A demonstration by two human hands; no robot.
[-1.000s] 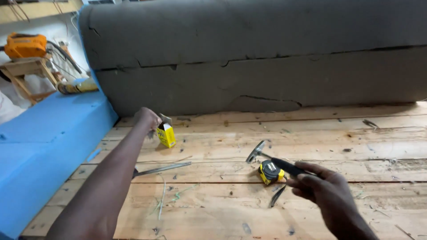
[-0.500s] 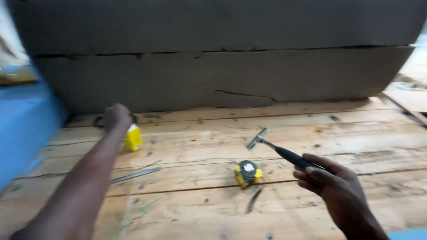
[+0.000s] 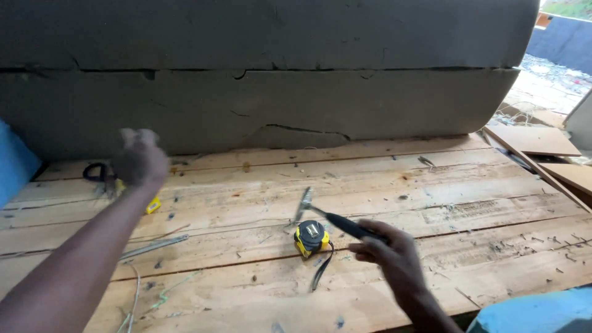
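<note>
Right now your right hand (image 3: 394,256) is wrapped around the dark handle of a small hammer (image 3: 327,216), fingers clamped on the grip, its metal head tilted up just above the yellow-and-black tape measure (image 3: 311,237) lying on the wooden plank table (image 3: 468,209). Your left hand (image 3: 140,159) is raised and motion-blurred over a small yellow box (image 3: 152,205) near the grey foam slab (image 3: 271,74); you cannot tell whether those fingers are apart or together. A black loop (image 3: 94,172) lies beside it.
</note>
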